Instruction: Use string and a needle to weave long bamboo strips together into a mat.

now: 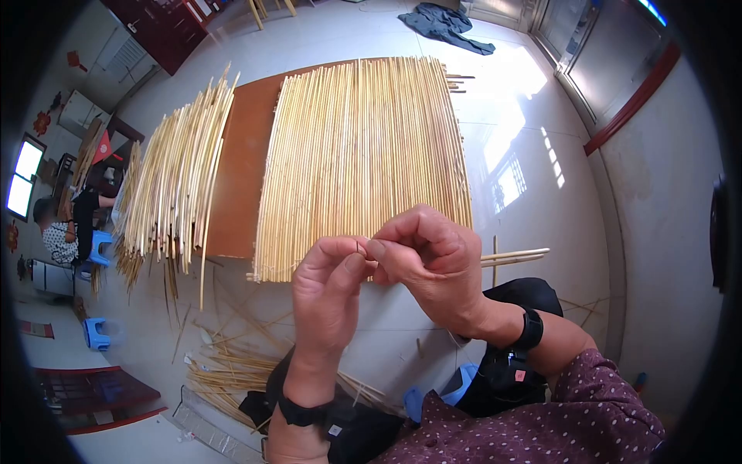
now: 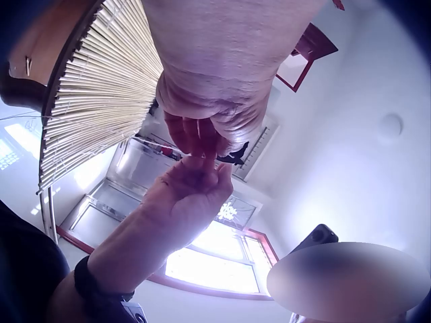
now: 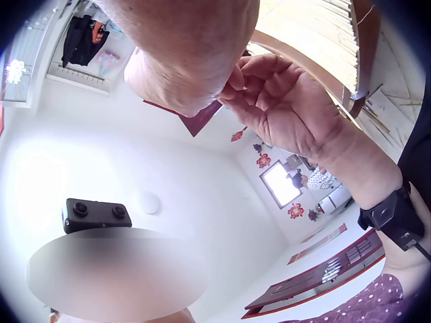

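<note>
Both hands meet in front of the mat of pale sticks (image 1: pixel 363 147) in the head view, fingertips touching. My left hand (image 1: pixel 326 290) pinches a thin dark strand (image 1: pixel 358 247) between thumb and forefinger; whether it is thread or a needle I cannot tell. My right hand (image 1: pixel 437 267) has its thumb and forefinger pinched at the same spot, the other fingers curled. The left wrist view shows the right hand (image 2: pixel 182 205) reaching up to the left fingertips. In the right wrist view, the left hand (image 3: pixel 289 108) is partly covered by the right at its fingertips.
The mat lies on a brown board (image 1: pixel 239 155), with loose sticks (image 1: pixel 174 178) along its left side. More sticks (image 1: pixel 239 375) lie on the floor at lower left. A person (image 1: pixel 66 236) sits at far left near a blue stool (image 1: pixel 97 334). Dark cloth (image 1: pixel 440 27) lies beyond the board.
</note>
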Demonstrator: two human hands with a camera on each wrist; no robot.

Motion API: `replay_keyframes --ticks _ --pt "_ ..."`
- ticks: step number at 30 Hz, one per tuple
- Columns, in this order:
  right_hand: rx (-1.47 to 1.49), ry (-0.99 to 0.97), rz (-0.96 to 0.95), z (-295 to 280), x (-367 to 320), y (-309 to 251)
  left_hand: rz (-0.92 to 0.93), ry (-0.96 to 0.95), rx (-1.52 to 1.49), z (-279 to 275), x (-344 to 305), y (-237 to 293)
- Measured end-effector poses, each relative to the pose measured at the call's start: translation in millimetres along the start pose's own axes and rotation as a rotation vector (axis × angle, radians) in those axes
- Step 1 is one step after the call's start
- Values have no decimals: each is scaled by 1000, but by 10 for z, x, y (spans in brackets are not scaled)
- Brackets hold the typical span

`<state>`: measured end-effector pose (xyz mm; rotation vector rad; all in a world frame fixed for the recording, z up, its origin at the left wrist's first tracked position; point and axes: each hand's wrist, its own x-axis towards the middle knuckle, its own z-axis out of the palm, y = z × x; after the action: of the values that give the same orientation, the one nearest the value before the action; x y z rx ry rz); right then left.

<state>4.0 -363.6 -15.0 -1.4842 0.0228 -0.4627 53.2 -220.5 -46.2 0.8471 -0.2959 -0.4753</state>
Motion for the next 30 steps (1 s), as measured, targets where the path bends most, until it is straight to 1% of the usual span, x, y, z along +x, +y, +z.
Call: replay_keyframes --ticks 4,6,7,9,30 --pt "-78 -11 -60 -5 -2 62 4 -19 -24 -27 -1 -2" --pt "-205 -4 -192 -2 -9 74 -5 -7 -45 -24 -5 4" --pt "-204 -4 -193 -3 -6 73 -5 -7 -44 -30 -6 5" --pt "-262 -18 -272 -3 4 71 -20 3 -51 -51 -9 6" --pt "-313 -12 -249 -4 12 53 21 34 27 6 -7 39"
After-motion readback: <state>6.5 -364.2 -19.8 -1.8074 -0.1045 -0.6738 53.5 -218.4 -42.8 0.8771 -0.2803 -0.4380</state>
